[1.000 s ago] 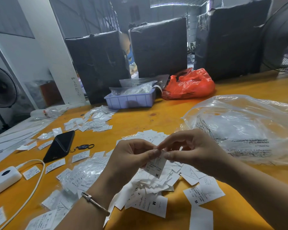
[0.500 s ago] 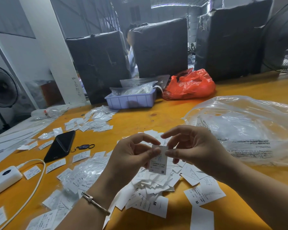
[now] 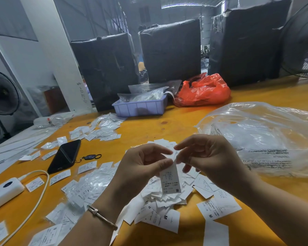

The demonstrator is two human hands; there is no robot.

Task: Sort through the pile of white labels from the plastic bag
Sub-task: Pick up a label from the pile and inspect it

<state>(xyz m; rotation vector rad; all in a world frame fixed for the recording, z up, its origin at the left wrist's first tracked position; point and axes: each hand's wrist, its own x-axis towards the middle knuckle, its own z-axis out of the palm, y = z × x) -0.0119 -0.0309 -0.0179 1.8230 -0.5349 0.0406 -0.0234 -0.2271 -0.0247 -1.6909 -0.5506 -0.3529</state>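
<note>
A heap of white labels [image 3: 164, 209] lies on the orange table [image 3: 181, 121] just below my hands, with sizes such as M and S printed on them. My left hand [image 3: 140, 167] pinches the top of one white label [image 3: 170, 181] marked M, which hangs upright over the heap. My right hand [image 3: 209, 157] meets it there, thumb and fingertips pinching at the label's upper right corner. A big clear plastic bag [image 3: 267, 137] with printed warnings lies crumpled to the right, apart from both hands.
Left of the heap lie small bagged labels [image 3: 89, 188], loose labels, a black phone [image 3: 65, 156], a key fob [image 3: 90, 157] and a white power bank [image 3: 4, 192] with cable. Further back stand a lilac tray [image 3: 140, 108], a red bag [image 3: 203, 92] and black-wrapped boxes [image 3: 170, 52].
The label in my fingers has turned from tilted to hanging straight down. My hands have risen slightly and my right fingers have spread a little.
</note>
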